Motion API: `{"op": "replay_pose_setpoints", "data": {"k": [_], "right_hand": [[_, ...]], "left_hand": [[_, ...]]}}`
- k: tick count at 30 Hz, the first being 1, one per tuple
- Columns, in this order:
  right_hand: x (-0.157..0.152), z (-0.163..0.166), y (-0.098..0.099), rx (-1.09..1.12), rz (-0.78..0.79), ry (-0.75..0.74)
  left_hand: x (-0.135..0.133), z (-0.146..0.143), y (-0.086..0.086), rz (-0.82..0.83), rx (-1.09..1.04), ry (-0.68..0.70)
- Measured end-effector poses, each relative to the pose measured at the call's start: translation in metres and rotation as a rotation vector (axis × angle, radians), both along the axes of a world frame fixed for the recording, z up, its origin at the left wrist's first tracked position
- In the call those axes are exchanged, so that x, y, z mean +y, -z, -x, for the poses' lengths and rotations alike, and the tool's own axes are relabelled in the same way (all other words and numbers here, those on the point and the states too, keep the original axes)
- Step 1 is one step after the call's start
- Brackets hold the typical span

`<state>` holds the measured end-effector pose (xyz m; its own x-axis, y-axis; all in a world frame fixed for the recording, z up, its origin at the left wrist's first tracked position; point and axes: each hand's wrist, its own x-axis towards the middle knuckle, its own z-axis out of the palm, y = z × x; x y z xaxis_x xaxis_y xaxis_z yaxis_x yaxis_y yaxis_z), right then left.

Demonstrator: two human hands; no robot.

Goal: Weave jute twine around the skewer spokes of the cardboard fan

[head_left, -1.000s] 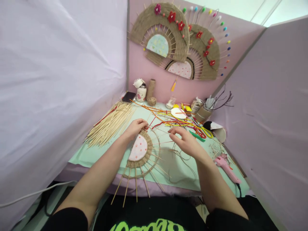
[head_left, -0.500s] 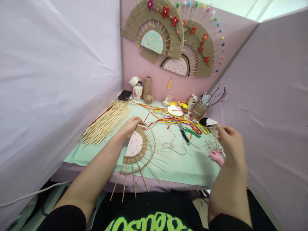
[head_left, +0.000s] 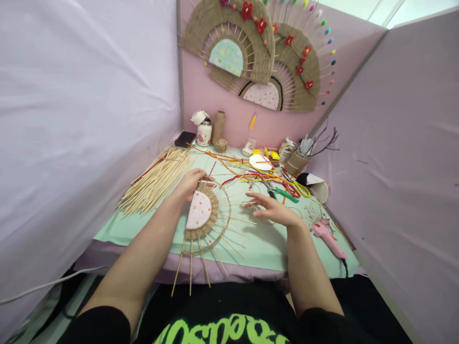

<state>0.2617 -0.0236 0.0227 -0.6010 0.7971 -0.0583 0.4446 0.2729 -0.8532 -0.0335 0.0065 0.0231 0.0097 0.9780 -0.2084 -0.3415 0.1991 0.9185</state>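
Note:
My left hand [head_left: 193,184] grips the upper end of a half-round woven fan [head_left: 215,216]. The fan has a white centre with pink dots, a band of wound twine and thin sticks fanning out right and downward, crossed by an outer ring of twine. My right hand [head_left: 270,209] is over the mat just right of the fan, its fingers apart and nothing held in them. Loose twine lies under and around that hand, partly covered by it. Green-handled pliers [head_left: 287,195] rest just beyond its fingers.
A bundle of thin sticks [head_left: 158,179] lies at left. Colourful pipe cleaners [head_left: 247,174] spread across the back, near a white oval [head_left: 260,162]. At right are a pink glue gun [head_left: 329,239] and a white roll [head_left: 317,186]. Finished fans [head_left: 229,24] hang on the back panel.
My right hand has moved left from the far right side, beside the white roll, to near the fan's sticks. The left hand keeps its hold; the fan has turned slightly.

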Motion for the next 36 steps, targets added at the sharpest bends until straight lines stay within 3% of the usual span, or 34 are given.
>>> {"op": "replay_pose_setpoints", "data": {"k": [2,3,6,9,11,13,16,19,23,27,36], "right_hand": [[0.007,-0.007,0.011,0.017,0.031,0.155],[0.013,-0.014,0.015,0.024,-0.010,0.307],[0.029,-0.040,0.019,-0.005,-0.242,0.829],[0.037,-0.051,0.010,-0.175,-0.453,1.063],[0.039,-0.038,0.001,-0.201,-0.577,1.007],[0.039,-0.013,-0.008,-0.071,-0.574,0.794],[0.042,0.030,-0.014,0.212,-0.315,0.425],[0.046,0.052,-0.011,0.370,-0.096,0.292],[0.048,0.045,0.000,0.337,0.029,0.297],[0.048,0.031,0.005,0.260,-0.025,0.409],[0.048,0.029,0.006,0.344,-0.138,0.552]], "left_hand": [[0.001,0.000,0.001,-0.001,-0.010,0.000],[0.001,0.001,0.002,-0.006,-0.016,-0.001],[0.002,0.000,0.003,-0.021,-0.022,-0.009],[0.001,-0.002,0.003,-0.013,-0.009,-0.009],[0.000,-0.003,0.003,-0.003,-0.002,-0.006],[-0.001,-0.004,0.002,-0.006,0.004,-0.001],[-0.003,-0.005,0.001,-0.004,0.012,0.015],[-0.005,-0.007,0.001,0.009,0.008,0.030],[-0.006,-0.009,0.001,0.003,-0.002,0.028],[-0.006,-0.009,0.003,0.001,0.006,0.025],[-0.002,-0.005,0.011,-0.066,0.051,0.083]]}}
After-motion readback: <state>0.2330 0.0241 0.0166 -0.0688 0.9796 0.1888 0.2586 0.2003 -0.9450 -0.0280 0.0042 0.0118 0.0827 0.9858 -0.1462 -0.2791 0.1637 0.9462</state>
